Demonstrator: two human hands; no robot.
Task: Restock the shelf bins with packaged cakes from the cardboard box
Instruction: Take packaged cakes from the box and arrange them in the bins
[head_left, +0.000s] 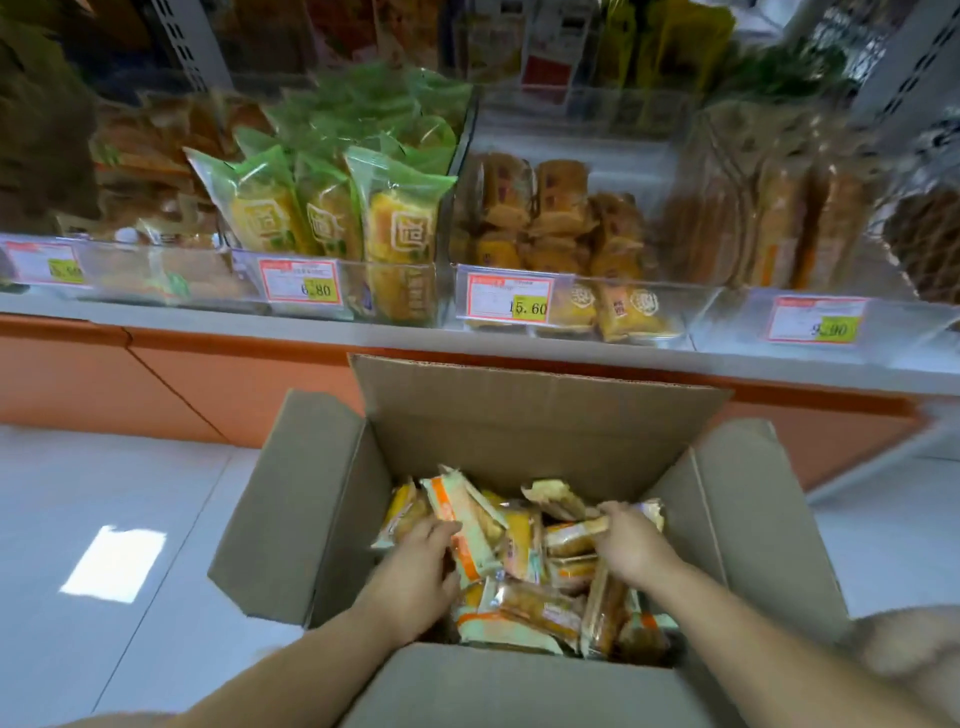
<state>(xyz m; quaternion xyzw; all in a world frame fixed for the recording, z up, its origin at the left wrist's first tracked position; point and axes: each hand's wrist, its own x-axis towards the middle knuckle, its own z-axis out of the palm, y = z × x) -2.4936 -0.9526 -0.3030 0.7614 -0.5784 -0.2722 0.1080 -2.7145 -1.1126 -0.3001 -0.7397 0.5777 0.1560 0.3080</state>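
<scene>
- Head view: the cardboard box (540, 415) stands open in front of the shelf. The packaged cakes (524, 597) lie in a loose heap at its bottom, well below the shelf bins (691, 312).
- I see the left hand (415, 566) down in the heap, its fingers (444, 530) bent against a striped packet (467, 525). I cannot tell whether they have closed round it.
- The right hand (628, 545) grasps a brown packet (574, 538), thumb on top and the rest beneath.
- I judge the packets to be light, with slick, crinkly wrappers and soft cake inside that would crush easily.
- I would hold each one gently across its middle, not by the sealed ends, which could slip or tear.
- The bin behind the 15.60 tag (509, 300) holds similar-looking packs, so I take it as the likely destination.
</scene>
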